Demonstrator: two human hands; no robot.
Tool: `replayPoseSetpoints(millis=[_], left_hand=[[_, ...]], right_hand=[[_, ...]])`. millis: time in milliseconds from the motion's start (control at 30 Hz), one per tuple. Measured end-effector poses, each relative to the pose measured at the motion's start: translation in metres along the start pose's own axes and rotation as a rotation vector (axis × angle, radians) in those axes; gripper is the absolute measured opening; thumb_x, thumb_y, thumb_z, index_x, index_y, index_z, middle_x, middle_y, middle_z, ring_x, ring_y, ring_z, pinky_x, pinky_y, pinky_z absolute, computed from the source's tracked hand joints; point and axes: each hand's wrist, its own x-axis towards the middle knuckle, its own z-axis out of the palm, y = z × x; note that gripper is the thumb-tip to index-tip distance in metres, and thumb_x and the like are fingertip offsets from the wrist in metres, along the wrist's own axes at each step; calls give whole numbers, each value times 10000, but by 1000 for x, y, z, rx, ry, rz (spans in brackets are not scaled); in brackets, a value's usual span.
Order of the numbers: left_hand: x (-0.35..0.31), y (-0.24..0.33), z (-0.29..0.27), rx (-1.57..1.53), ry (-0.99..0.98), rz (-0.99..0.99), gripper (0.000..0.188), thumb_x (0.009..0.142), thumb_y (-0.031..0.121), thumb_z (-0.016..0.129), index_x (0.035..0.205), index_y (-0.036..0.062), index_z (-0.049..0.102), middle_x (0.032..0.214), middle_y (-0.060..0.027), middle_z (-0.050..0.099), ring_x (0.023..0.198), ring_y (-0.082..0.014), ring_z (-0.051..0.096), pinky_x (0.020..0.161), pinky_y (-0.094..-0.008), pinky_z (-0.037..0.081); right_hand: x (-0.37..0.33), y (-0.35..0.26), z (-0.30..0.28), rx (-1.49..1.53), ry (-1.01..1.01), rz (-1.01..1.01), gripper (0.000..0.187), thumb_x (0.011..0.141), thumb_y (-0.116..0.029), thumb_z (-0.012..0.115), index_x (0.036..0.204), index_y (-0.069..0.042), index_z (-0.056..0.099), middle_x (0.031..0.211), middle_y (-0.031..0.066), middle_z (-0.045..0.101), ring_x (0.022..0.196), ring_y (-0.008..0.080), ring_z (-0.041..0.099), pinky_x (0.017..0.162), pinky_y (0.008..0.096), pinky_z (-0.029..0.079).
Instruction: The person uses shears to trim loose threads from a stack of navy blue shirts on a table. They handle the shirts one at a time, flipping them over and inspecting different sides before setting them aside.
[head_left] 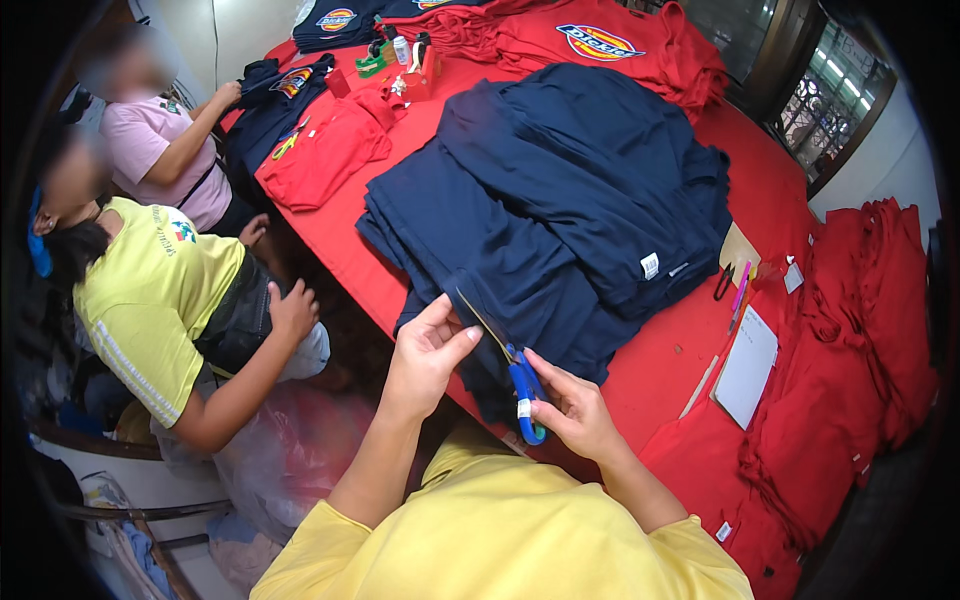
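My right grip (572,405) grasps blue-handled metal scissors (518,374) at six o'clock of heaped navy-blue fabric garments (570,190) on the red-covered worktop (335,245); whether my left grip (430,352), at nine o'clock beside the scissors, pinches anything, I cannot tell

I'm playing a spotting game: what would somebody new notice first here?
Probably the heap of dark blue clothes in the middle of the red table. Next, the blue-handled scissors in front of it, in the right hand, with the left hand beside them. Then the red clothes heaped along the right side.
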Motion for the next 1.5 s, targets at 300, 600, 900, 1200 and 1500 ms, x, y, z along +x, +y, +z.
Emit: replayPoseSetpoints(millis=[300,600,900,1200,1500], left_hand=[[7,-21,-17,-127,54,-18,376,860,-56,559,1235,-61,535,1070,-49,617,987,-110,567,909,-265,430],[3,-14,-8,-44,-59,-80,481,844,-47,588,1310,-28,469,1081,-51,600,975,-112,567,894,-258,441],[15,-19,-18,-110,-57,-125,372,832,-57,580,1201,-29,544,1066,-47,596,973,-116,563,890,-262,441],[32,-25,-26,-173,-1,-148,321,847,-10,579,1166,-4,556,995,-19,583,895,-97,543,825,-249,435],[43,-10,-24,-69,-64,-178,305,834,-32,588,1138,-12,563,992,-39,591,902,-106,552,821,-241,441]], right_hand=[[-8,7,-1,193,-57,173,517,919,-43,565,1401,13,388,1091,116,630,943,135,610,855,264,475],[-3,8,1,303,16,254,517,896,-82,609,1376,0,434,1229,140,582,1020,122,579,891,269,470],[4,6,7,156,38,118,489,903,-52,588,1363,21,441,1226,141,582,1071,143,566,923,280,456],[13,1,0,334,4,442,487,908,-68,591,1371,-15,450,1126,103,613,970,126,585,828,272,496],[35,5,7,141,72,204,487,912,-93,583,1375,-30,447,962,72,650,756,76,588,667,237,512]])
